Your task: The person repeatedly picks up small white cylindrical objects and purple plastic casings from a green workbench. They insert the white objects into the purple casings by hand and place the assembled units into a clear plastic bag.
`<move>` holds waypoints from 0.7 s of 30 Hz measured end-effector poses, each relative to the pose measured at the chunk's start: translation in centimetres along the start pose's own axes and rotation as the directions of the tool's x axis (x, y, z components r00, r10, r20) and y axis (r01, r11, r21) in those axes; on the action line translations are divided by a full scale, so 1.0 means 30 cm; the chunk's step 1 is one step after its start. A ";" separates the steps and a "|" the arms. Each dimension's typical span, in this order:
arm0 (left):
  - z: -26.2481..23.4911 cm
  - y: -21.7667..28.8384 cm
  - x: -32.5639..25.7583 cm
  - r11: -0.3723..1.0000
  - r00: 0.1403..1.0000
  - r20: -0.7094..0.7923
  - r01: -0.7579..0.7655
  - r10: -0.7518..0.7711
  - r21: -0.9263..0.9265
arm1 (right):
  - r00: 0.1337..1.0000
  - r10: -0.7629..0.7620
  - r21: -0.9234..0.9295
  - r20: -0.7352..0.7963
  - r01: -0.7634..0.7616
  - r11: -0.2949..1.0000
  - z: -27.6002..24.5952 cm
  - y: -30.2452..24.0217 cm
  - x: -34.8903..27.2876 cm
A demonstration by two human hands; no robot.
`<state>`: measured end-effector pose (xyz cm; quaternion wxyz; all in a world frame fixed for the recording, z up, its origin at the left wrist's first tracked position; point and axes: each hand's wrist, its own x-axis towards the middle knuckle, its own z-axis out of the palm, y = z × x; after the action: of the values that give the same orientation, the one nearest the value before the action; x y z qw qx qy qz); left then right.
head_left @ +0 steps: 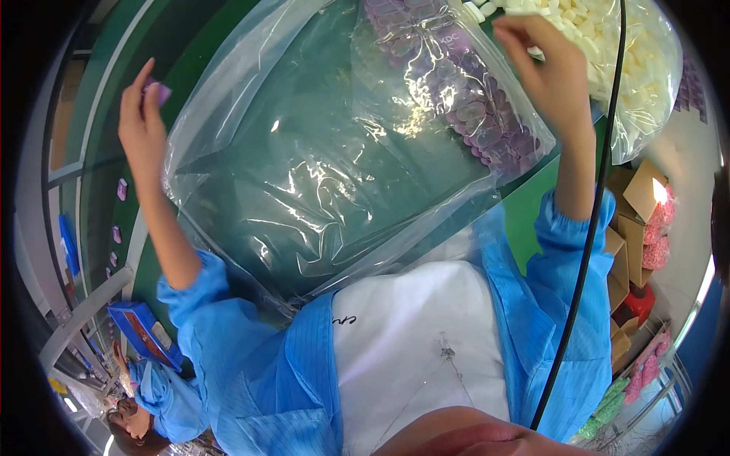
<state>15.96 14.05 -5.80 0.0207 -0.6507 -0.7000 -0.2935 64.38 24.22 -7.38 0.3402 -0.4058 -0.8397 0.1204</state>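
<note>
Pinching a small purple plastic piece (160, 91) between its fingertips, the left hand (141, 125) holds it up beside the large clear plastic bag (319, 159). The right hand (551, 72), fingers half curled and empty, reaches toward the white plastic pieces (608, 45) just above it, probably to pick one.

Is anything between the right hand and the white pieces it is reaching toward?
Nothing visible. The right hand sits at the open mouth of the clear bag of white pieces, fingertips right beside them. The black cable passes beside the wrist, not between. The left hand holds a small purple piece apart.
</note>
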 end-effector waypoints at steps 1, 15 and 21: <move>-0.022 -0.127 0.027 0.991 0.991 0.017 0.134 -0.134 0.019 | 0.995 0.075 -0.009 0.073 -0.075 0.997 0.034 0.044 0.054; 0.136 -0.114 0.110 0.999 0.970 -0.239 -0.036 0.043 0.036 | 0.994 0.046 -0.326 0.102 -0.010 0.945 0.122 0.134 0.112; 0.428 0.414 0.011 0.900 0.904 0.220 -0.284 0.366 -0.331 | 0.993 0.108 -0.175 0.051 -0.097 0.980 0.043 -0.017 0.098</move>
<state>31.90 19.72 -11.52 -0.1240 -0.7897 -0.5254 -0.2917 61.91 26.25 -6.70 0.2717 -0.4727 -0.8348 0.0768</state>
